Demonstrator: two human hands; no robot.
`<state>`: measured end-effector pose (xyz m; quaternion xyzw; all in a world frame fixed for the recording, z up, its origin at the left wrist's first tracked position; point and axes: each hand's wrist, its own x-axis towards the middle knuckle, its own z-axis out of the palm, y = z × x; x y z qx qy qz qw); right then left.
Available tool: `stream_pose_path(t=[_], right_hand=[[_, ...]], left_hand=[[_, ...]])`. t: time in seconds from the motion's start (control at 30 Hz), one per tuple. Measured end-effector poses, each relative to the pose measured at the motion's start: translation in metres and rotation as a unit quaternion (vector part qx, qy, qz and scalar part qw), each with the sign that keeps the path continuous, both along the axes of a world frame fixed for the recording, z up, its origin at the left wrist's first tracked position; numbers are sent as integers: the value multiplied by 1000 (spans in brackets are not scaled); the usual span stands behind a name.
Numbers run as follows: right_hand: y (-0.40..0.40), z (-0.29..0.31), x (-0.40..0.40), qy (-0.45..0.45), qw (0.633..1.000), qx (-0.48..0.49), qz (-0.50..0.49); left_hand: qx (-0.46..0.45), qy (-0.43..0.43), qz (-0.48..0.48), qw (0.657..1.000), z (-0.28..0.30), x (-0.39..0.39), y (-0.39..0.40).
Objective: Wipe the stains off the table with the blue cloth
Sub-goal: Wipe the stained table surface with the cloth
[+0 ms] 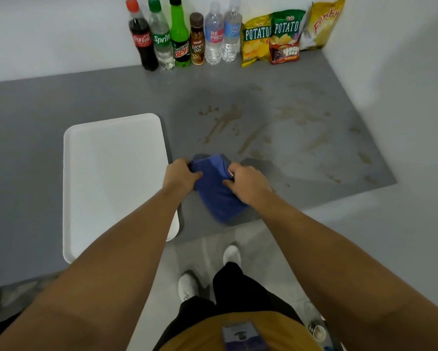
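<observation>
I'm working over the grey table (60,102), and the brown stains (225,120) are sitting across its right half, from just beyond the cloth out toward the far right edge, none wiped yet by the look of it. The blue cloth (216,191) is lying folded near the front edge of the table, just right of the white tray (116,178), and I'm holding it with both hands: left hand (181,177) is pinching its upper left edge, thumb curled over the fabric, and right hand (248,182) is gripping the upper right edge, fingers curled round it. I'm judging this as the prep step, getting the cloth bunched into a pad before the first stroke. To do it well I'm thinking: keep the folded face flat, press down with the palm, start at the nearest streak and sweep away from the tray so smears aren't dragged onto it. Long overlapping passes toward the right, refolding to a clean face if it's loading up. At the back wall a row of bottles (182,34) and snack bags (283,36) is standing close to the far stains; strokes reaching up there risk knocking them, so I'm planning short passes near that row.
</observation>
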<state>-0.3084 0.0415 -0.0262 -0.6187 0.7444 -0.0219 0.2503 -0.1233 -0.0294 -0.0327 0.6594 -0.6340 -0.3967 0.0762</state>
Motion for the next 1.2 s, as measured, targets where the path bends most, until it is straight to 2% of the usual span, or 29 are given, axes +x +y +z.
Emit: stream_pose_path(t=[0.2,0.3,0.5,0.6,0.73,0.93,1.03,1.2], right_hand=[[0,-5,11,81,992,-71,59],[0,-12,21,112,979,-123,119],[6,-39,41,56,974,-94,198],[16,-52,52,46,984,-69,159],[30,-62,49,60,987,-90,118],[28,-64,34,59,989,-88,100],[14,-63,21,46,992,-107,51],[7,-62,-13,81,989,-120,-38]], left_hand=[[-76,-65,-19,995,1,3,-4],[-108,-94,-34,989,3,4,-4],[-167,-86,-34,982,-2,8,1],[-171,-89,-50,980,-8,10,1],[-190,-106,-108,970,-16,15,-3],[-207,-93,-160,961,-22,20,-11],[-202,-94,-172,960,-24,21,-15],[-198,-98,-191,956,-26,21,-18]])
